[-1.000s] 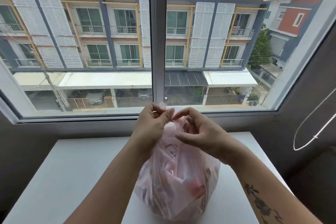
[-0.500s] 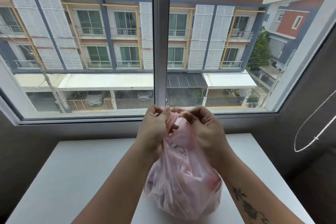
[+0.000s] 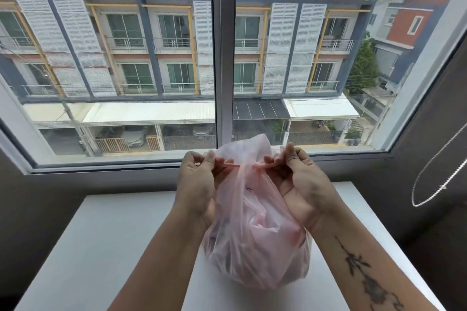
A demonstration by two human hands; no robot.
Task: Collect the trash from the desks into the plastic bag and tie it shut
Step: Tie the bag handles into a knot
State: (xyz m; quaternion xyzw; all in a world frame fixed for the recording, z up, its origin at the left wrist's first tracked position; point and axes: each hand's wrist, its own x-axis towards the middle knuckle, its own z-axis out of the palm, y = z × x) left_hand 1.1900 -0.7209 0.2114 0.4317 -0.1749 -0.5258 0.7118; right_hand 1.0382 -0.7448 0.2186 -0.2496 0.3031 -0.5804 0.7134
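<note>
Right now the person is working at a white bench under a wide window. The pink plastic bag is sitting on the bench between the 2 forearms, bulging, though its contents are showing only as blurred pink and dark shapes through the film. Both hands are raised to the bag's neck. The left hand is pinching 1 twisted strip of the bag's top between thumb and curled fingers, and the right hand is pinching the other strip in the same way. The 2 strips are running taut and nearly level toward each other, meeting at the gathered neck in the middle. A loose flap of plastic is standing up behind that meeting point, in front of the glass. A flower tattoo is showing on the right forearm. A beaded cord is hanging in a loop at the right, against the dark wall. Across the street, a building with white shutters is filling the view.
</note>
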